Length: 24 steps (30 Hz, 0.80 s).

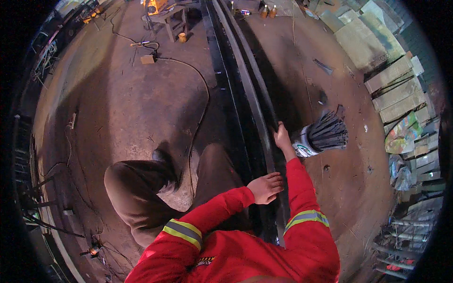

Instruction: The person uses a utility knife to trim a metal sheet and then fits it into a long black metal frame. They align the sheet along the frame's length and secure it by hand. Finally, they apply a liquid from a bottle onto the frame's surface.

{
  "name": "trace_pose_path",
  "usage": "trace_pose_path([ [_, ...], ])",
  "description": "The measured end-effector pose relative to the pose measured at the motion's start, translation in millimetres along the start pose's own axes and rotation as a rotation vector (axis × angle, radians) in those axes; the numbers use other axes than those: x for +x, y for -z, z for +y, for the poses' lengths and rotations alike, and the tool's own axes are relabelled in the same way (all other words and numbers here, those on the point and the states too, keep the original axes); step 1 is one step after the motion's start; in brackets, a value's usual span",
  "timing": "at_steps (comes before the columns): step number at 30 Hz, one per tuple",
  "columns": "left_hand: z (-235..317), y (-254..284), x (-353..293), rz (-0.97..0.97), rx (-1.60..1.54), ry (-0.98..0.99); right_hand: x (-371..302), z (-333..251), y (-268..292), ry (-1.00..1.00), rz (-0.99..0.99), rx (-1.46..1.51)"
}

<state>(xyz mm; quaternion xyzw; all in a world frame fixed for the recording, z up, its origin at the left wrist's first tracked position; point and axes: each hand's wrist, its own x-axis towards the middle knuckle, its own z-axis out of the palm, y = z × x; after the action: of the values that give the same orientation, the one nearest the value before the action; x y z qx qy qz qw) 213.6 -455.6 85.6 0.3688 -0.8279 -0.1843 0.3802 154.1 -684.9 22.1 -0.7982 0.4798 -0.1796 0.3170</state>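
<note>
Long dark steel beams (252,101) run away from my body, lying side by side, with raised lengthwise edges. My left hand (265,187) lies across the near part of the beam, its fingers curled together over the edge. Farther along, my right hand (283,138) grips the beam's right edge; some of its fingers are hidden behind the steel. Just right of that hand stands a white bucket (304,143) packed with dark strips or rods (329,132), leaning outward. My bent legs (141,188) are left of the beams.
A cable (206,94) snakes over the floor left of the beams, past a small block (147,59). A low wooden stand (171,21) is at the far left. Stacked slabs (396,89) and bags (403,134) line the right side. Bottles (269,12) stand at the back.
</note>
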Motion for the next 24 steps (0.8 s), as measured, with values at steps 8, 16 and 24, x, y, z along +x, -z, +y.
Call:
trace_pose_path([
  [8,0,-1,-2,0.005,0.003,-0.003,-66,36,10,-0.031,-0.08,0.043],
  [16,0,4,-11,-0.007,0.01,0.031,-148,3,37,-0.256,-0.155,0.155],
  [24,2,5,0,-0.006,-0.013,-0.002,-205,40,63,-0.231,-0.234,0.084],
])
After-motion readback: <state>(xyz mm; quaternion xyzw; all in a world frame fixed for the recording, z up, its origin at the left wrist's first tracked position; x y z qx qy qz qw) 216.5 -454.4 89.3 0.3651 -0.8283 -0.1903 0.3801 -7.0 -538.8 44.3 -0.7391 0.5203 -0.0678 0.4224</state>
